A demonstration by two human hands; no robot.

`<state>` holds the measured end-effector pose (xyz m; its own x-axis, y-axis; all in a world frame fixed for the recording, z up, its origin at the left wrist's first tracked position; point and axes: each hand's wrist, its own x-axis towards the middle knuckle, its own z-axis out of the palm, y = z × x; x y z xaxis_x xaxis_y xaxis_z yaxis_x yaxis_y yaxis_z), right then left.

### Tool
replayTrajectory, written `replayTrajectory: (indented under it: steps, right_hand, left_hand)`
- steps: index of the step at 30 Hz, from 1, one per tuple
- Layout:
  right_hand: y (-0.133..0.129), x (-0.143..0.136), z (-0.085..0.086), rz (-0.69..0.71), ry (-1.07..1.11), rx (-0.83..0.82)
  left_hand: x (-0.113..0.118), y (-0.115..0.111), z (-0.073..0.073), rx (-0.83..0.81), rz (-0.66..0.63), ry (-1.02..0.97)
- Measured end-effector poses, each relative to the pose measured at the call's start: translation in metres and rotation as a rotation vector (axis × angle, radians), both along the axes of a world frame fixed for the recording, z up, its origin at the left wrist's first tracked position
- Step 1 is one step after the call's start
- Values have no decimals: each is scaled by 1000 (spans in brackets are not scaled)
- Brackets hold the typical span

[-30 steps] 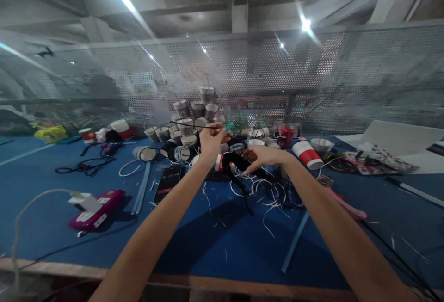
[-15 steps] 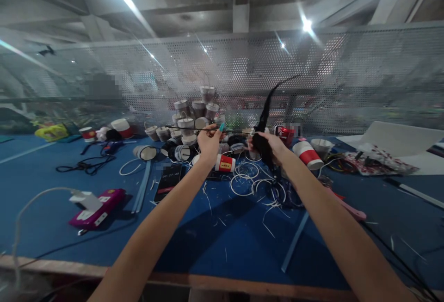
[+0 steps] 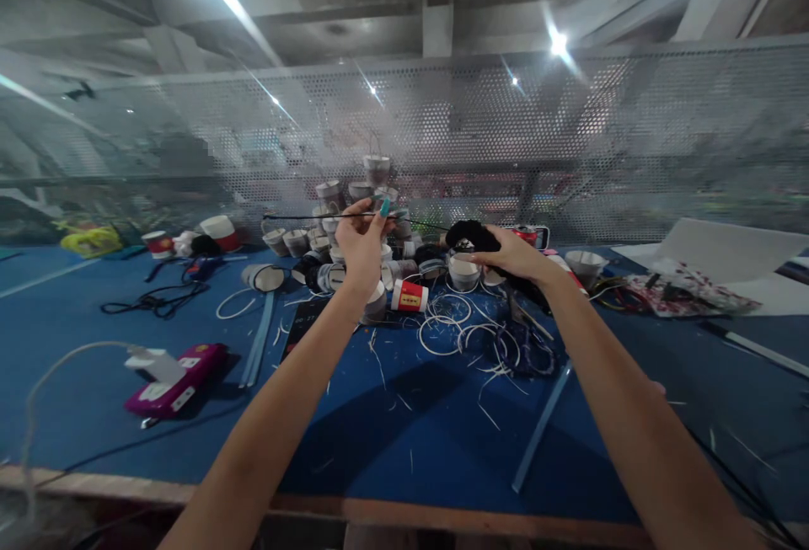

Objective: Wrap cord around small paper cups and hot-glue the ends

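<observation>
My left hand [image 3: 363, 238] pinches a thin black cord [image 3: 303, 216], whose free end sticks out to the left. From those fingers the cord runs right to a fuzzy black bundle [image 3: 471, 236]. Fingers and thumb of my right hand [image 3: 509, 253] are closed on that bundle, which hangs partly behind the wrist. Both hands are raised above the blue table. Behind and below them stand small grey-white cups [image 3: 377, 169], stacked in a pile. A red-and-white paper cup [image 3: 409, 296] lies on its side between the forearms.
White wire rings [image 3: 441, 336] and clippings lie on the blue table [image 3: 404, 449]. At left are a purple power bank [image 3: 177, 381] with a white plug and a black phone [image 3: 305, 324]. A clear strip [image 3: 542, 428] lies at right, and a plastic bag [image 3: 688, 293] farther right. A perforated screen [image 3: 569, 129] stands behind.
My left hand has moved left and slightly up with the cord. My right hand has turned and shifted right, and the bundle's upright black tail has dropped out of sight.
</observation>
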<state>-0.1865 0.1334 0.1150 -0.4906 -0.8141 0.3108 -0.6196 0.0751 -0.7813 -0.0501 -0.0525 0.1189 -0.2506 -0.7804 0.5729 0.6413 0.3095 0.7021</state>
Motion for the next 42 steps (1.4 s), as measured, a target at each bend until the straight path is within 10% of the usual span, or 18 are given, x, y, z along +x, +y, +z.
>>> replayTrajectory:
  steps: [6, 12, 16, 22, 25, 32, 38, 42]
  right_hand:
    - [-1, 3, 6, -195, 282, -205]
    - [24, 6, 21, 355, 173, 507]
    - [27, 2, 15, 596, -45, 579]
    - [-6, -7, -11, 76, -529, -308]
    - [-19, -10, -17, -187, -735, -215]
    - [15, -20, 6, -238, -470, -36]
    - [25, -7, 12, 129, -141, 310]
    - [4, 2, 0, 130, 43, 355]
  left_hand:
    - [4, 1, 5, -56, 10, 44]
    - [1, 1, 3, -41, 3, 38]
    - [-3, -3, -3, 3, 27, 1]
    - [-8, -10, -15, 38, 45, -45]
    - [-8, -11, -14, 15, 88, -69]
    - [1, -20, 0, 19, 97, 28]
    - [2, -9, 5, 10, -126, -114]
    - [1, 1, 3, 18, -243, -210]
